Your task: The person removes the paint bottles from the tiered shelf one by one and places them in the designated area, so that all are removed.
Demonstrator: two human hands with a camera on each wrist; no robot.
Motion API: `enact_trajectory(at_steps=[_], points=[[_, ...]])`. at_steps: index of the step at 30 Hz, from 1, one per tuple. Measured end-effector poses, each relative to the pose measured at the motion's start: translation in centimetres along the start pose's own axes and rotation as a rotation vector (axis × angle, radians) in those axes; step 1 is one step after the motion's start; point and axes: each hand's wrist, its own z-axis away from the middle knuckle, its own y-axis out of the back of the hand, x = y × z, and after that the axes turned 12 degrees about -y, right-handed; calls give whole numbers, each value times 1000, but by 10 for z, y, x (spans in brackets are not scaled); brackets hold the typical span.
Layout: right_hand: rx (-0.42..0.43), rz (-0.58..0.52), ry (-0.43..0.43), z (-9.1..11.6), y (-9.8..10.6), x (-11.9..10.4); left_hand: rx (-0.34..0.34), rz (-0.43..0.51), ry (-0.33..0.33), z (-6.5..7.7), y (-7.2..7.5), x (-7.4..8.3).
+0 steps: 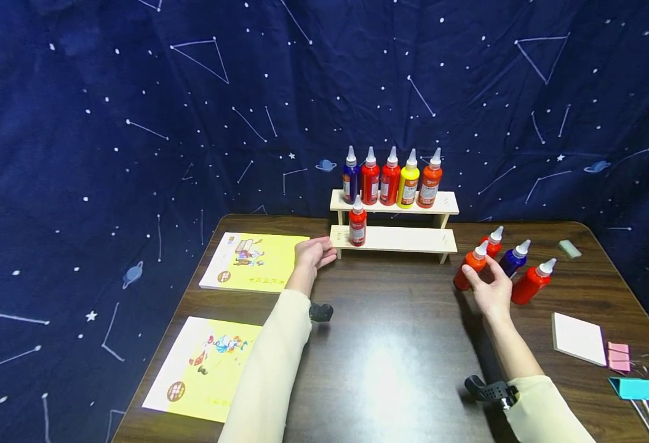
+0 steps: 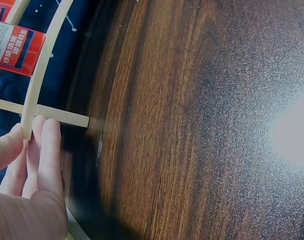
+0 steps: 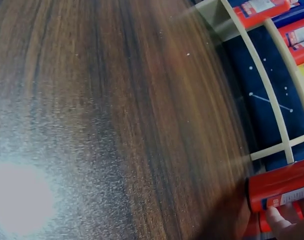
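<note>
My left hand (image 1: pixel 312 255) pinches the left end of the lower board (image 1: pixel 407 239) of a two-tier wooden stand, thumb on one side and fingers on the other. A red squeeze bottle (image 1: pixel 357 229) with a white nozzle stands on that board near its left end. Several blue, red, yellow and orange bottles line the upper board (image 1: pixel 448 203). At the table's right, my right hand (image 1: pixel 494 294) grips an orange-red squeeze bottle (image 1: pixel 472 261), slightly tilted in the head view. Beside it are a red bottle (image 1: pixel 494 247), a blue bottle (image 1: pixel 512 263) and another red bottle (image 1: pixel 530 285).
Two yellow-covered books (image 1: pixel 280 246) (image 1: pixel 213 387) lie at the left. Toward the right edge are an eraser-like block (image 1: pixel 569 248), a white pad (image 1: pixel 579 338), a pink binder clip (image 1: pixel 619 357) and a teal binder clip (image 1: pixel 632 389). A dark starry cloth (image 1: pixel 280 92) hangs behind.
</note>
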Motion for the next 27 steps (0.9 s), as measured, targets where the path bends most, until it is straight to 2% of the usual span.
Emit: enact_trajectory(at_steps=[7,12,18,21,25,27], points=[[-8,18,16,-5,2,3,-13,-4,-3,0,-2,0],[-26,34,-14,-3,3,4,-1,-9,-1,0,0,0],[-19,-18,-53,5,8,2,-13,-7,-2,-1,-1,0],[41,-92,-2,13,11,-6,-10,-7,0,-1,-1,0],[175,-351,168,31,12,-33,-8,-11,1,0,0,-1],[199,-457,272,38,9,-49,-6,-12,2,1,1,-2]])
